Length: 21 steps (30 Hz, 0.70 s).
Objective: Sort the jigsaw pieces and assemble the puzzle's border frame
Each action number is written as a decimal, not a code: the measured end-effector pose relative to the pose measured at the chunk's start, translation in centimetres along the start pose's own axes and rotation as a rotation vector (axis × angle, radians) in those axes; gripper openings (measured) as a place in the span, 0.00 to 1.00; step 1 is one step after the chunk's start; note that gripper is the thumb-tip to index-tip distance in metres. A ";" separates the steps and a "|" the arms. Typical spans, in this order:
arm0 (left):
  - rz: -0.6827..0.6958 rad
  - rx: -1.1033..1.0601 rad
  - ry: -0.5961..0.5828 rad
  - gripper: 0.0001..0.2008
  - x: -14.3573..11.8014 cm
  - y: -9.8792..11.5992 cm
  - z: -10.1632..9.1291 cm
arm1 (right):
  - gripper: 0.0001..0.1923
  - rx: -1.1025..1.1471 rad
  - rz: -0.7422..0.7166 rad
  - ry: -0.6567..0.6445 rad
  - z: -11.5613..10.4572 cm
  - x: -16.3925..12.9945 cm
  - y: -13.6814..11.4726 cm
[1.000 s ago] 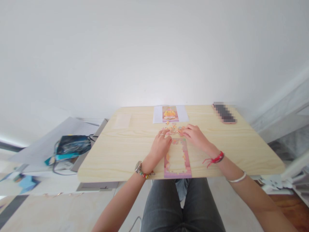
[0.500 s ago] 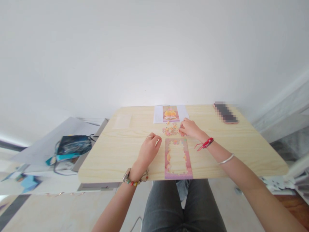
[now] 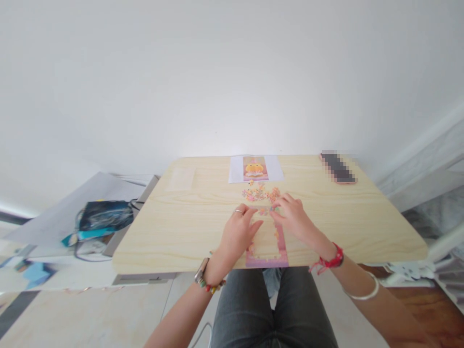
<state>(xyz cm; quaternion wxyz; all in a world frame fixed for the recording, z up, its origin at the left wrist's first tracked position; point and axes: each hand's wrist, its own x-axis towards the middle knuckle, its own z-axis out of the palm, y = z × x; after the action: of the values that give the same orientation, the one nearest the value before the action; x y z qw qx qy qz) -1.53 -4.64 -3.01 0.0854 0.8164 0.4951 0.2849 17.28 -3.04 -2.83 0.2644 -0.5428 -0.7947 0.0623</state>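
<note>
A partly built jigsaw puzzle (image 3: 266, 263) lies at the table's near edge, its pink-purple border joined around a bare middle. My left hand (image 3: 239, 233) rests over its upper left side, thumb and forefinger apart, nothing seen between them. At the puzzle's top right, my right hand (image 3: 295, 217) pinches what looks like a small puzzle piece, mostly hidden by the fingers. Just beyond both hands lie loose puzzle pieces (image 3: 254, 193), with an orange-pink heap (image 3: 273, 194) at their right. Behind these is a reference picture (image 3: 255, 170) of an orange pumpkin shape on a white sheet.
A phone (image 3: 339, 169), blurred out, lies at the table's far right. Toward the far left is a clear plastic sheet (image 3: 182, 179). The wooden table (image 3: 174, 232) meets a white wall at the back. Left of it, a dark bag (image 3: 106, 215) with cables sits on a lower surface.
My right hand has moved from the loose pieces back toward me, onto the puzzle's top right. My left hand has shifted right, over the puzzle's left side, and its fingers have spread.
</note>
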 end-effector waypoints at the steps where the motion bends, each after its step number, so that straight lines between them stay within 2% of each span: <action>1: 0.013 0.002 0.003 0.13 0.0 0.6 0.3 | 0.05 0.026 0.012 0.029 0.0 -0.8 -0.4; 5: 0.040 0.012 0.033 0.14 0.4 2.6 1.2 | 0.05 0.077 0.074 0.107 -0.1 -2.3 -1.0; 9: 0.058 0.051 0.018 0.10 1.2 3.2 1.8 | 0.06 0.080 0.092 0.123 0.0 -2.3 -0.6; 13: 0.039 0.106 -0.003 0.07 1.2 2.4 1.5 | 0.06 0.087 0.106 0.102 0.1 -2.4 0.3; 17: -0.054 0.173 -0.011 0.08 0.3 0.8 0.6 | 0.06 0.077 0.075 -0.001 0.0 -2.0 1.2; 21: -0.103 0.185 -0.050 0.08 0.2 -0.3 0.3 | 0.08 -0.038 0.034 -0.093 0.6 -0.3 1.2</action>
<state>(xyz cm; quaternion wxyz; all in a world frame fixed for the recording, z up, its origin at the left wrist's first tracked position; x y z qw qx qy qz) -1.52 -4.30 -3.32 0.0366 0.8010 0.5584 0.2129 18.12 -2.70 -3.90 0.2156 -0.5578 -0.7978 0.0769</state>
